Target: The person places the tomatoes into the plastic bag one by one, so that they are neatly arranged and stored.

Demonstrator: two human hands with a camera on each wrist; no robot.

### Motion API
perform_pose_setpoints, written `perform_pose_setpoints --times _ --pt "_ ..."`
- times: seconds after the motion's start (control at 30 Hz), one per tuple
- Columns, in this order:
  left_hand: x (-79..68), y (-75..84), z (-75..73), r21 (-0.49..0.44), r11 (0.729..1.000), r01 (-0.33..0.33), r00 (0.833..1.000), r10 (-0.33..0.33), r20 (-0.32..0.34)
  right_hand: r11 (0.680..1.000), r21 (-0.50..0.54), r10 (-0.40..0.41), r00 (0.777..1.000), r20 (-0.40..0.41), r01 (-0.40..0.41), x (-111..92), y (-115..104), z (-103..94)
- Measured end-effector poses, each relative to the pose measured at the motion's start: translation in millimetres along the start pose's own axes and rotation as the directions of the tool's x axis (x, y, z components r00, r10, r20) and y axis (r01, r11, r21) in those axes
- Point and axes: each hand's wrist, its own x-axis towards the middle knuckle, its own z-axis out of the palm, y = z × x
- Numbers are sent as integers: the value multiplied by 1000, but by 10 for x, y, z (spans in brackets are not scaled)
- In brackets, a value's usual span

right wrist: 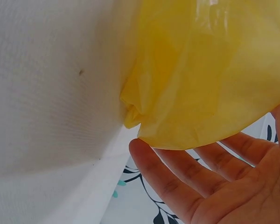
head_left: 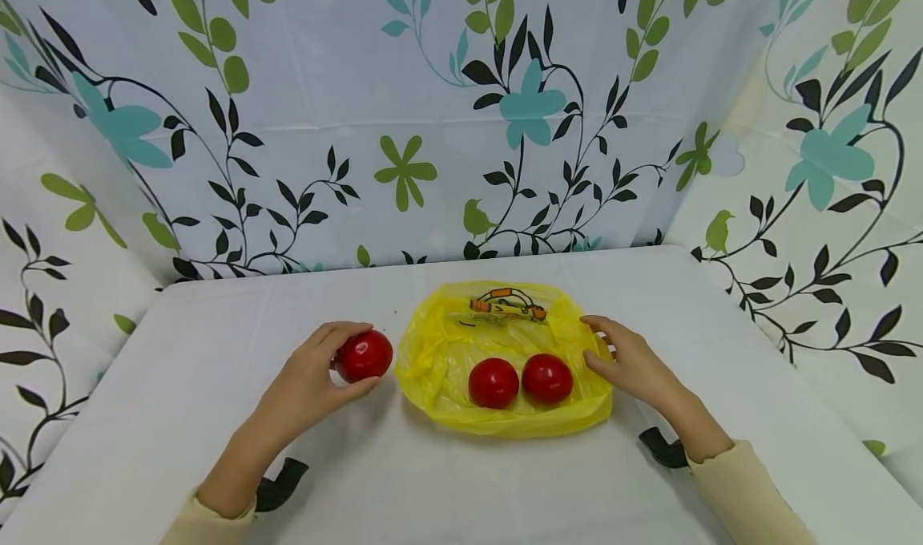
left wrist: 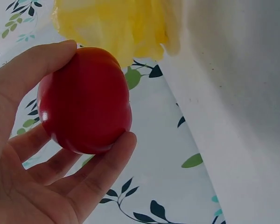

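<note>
A glossy red tomato [head_left: 364, 356] is gripped by my left hand [head_left: 310, 381], just left of the yellow plastic bag [head_left: 440, 345]. In the left wrist view the thumb lies on one side of the tomato [left wrist: 86, 100] and the fingers on the other. Two more tomatoes, a left one [head_left: 493, 383] and a right one [head_left: 547, 378], sit side by side in the spread bag. My right hand [head_left: 634, 361] is at the bag's right edge, thumb and fingers apart. In the right wrist view its loosely bent fingers [right wrist: 172, 182] lie along the rim of the bag [right wrist: 200, 93].
A white table [head_left: 461, 489] lies under the bag. Behind it and at both sides hangs cloth [head_left: 310, 72] printed with leaves and flowers. Black straps [head_left: 281, 485] show at both wrists. Orange and black printing [head_left: 505, 304] marks the bag's far side.
</note>
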Motion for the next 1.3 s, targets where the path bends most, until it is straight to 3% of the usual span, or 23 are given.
perform_pose_setpoints --times 0.27,0.83,1.03,1.3 --pt "88 88 -29 -3 1000 -31 999 31 -40 1000 4 4 1000 2 -4 8 13 7" --pt "389 356 -36 -51 991 -121 993 121 13 1000 17 6 1000 3 -6 12 25 20" --pt "476 432 79 -115 985 -129 991 133 28 999 24 22 1000 -1 -22 7 11 21" --pt "582 487 383 -179 975 -134 987 147 63 999 32 -1 1000 5 0 -2 24 13"
